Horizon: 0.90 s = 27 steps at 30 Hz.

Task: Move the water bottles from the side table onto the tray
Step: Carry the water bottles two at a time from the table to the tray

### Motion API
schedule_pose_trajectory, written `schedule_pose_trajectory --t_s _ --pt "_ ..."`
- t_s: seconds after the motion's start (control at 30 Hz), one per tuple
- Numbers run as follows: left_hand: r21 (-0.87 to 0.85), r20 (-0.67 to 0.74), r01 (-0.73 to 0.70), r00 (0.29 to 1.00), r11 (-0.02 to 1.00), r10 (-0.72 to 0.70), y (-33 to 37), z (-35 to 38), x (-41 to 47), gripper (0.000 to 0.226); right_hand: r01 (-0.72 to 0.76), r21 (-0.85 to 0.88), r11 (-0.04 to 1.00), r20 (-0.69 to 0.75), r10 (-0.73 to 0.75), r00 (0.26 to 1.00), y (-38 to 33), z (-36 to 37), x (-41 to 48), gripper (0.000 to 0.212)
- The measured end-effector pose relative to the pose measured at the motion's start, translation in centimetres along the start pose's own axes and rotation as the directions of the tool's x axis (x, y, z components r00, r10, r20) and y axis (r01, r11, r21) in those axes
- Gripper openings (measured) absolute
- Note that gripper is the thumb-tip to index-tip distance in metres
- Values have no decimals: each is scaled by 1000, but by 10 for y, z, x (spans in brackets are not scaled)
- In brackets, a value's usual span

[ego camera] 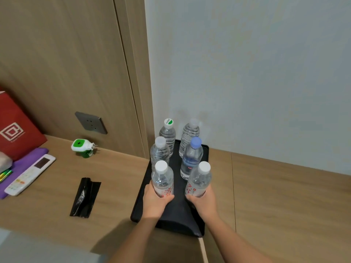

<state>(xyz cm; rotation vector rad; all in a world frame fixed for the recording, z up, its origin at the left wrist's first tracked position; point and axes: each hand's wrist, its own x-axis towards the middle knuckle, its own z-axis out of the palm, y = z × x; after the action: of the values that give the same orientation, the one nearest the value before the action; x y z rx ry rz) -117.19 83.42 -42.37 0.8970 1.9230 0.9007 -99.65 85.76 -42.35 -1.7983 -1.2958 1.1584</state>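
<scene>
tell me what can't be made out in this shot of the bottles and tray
Head view only:
- Bases of the two held bottles: the left hand and right hand cover them, so resting on the tray or lifted is unclear.
- Their red label print: wrapped by fingers, unreadable.
- Remote buttons: too small.
- Red bag: cut off by the left edge.

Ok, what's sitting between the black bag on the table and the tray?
Nothing: in the head view only bare wooden tabletop separates the black bag from the tray edge.
</scene>
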Motion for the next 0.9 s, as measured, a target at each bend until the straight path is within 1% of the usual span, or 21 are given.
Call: schedule_pose_trajectory --t_s 0.13,0.3,0.4,0.57,0.8,0.9 --pt "20 1 1 1000 1000 -1 5 2 1 70 10 -5 1000 19 -10 1000 -1 1 6 65" --pt "41 1 -71 998 997 71 -3 1 3 71 -7 -15 1000 4 7 1000 8 2 5 65" --pt "58 -33 -62 997 996 64 -6 1 2 62 -42 -17 999 5 42 999 9 1 5 61" --pt "92 -27 -50 998 995 53 0 5 11 50 -65 -5 998 -30 65 997 6 5 13 54" --pt "79 -58 -33 998 996 37 3 11 21 54 -79 -16 997 -39 78 996 4 8 24 51" --pt "81 -35 -13 999 997 15 4 12 25 54 -84 -16 996 -35 83 996 3 7 27 53"
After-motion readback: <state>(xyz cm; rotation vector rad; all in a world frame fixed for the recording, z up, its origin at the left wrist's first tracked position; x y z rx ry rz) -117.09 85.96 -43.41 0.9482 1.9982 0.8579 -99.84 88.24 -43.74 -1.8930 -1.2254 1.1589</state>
